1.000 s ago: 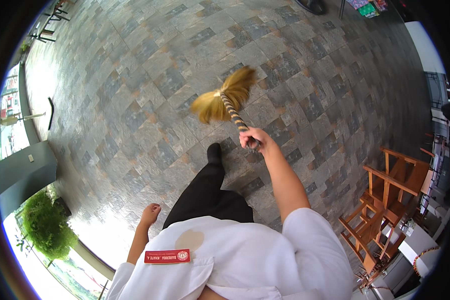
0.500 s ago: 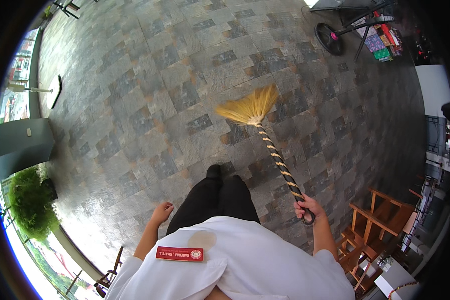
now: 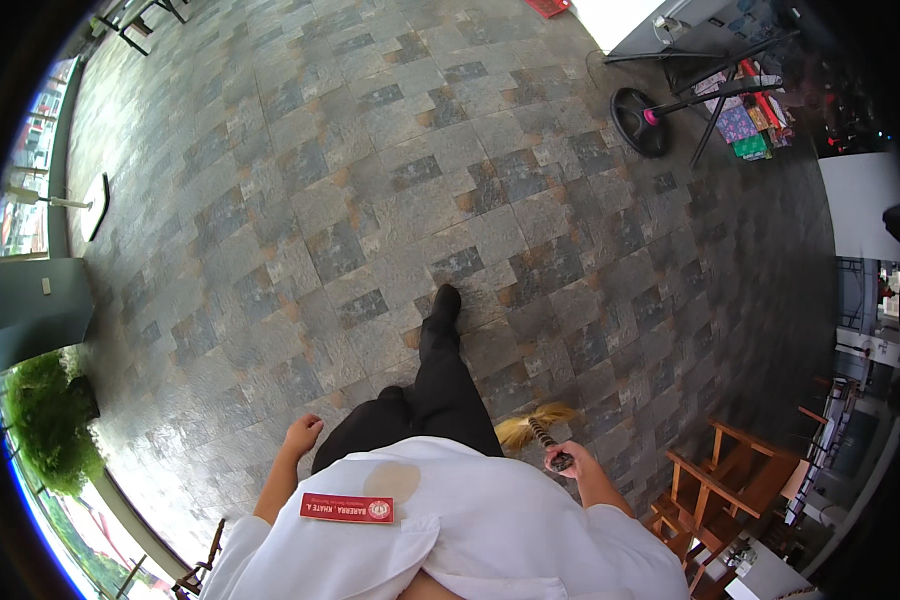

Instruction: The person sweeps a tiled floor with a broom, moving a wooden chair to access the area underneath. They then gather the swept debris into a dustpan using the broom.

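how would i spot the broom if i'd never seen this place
Find the white shirt, low in the picture, then the right hand above its right side. It grips the broom: yellow bristles and a dark banded handle, unlike the brown wooden furniture farther right.

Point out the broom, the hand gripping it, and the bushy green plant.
Broom (image 3: 519, 430): head view, on the straw bristles.
Right hand (image 3: 576, 459): head view, on the back of the hand.
Green plant (image 3: 50, 425): head view, on the middle of the foliage.
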